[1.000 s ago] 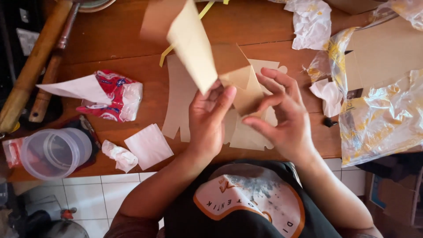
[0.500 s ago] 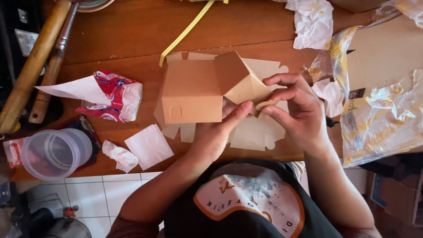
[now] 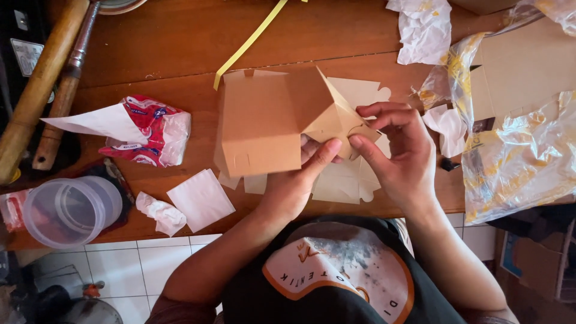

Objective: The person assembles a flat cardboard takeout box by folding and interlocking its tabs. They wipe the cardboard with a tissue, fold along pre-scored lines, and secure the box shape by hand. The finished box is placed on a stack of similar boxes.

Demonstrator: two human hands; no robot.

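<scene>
Wooden table (image 3: 156, 48), pretty cluttered: left hand (image 3: 294, 186) grips a half-folded brown cardboard box (image 3: 261, 129), right hand (image 3: 399, 153) pinches its flap; tissue pack (image 3: 147, 129) sits nearby.

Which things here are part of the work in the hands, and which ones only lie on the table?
In the work: left hand, right hand, brown cardboard box, flat cardboard cutouts.

Lying about: tissue pack, plastic cup, yellow strip, crumpled plastic bags.
</scene>
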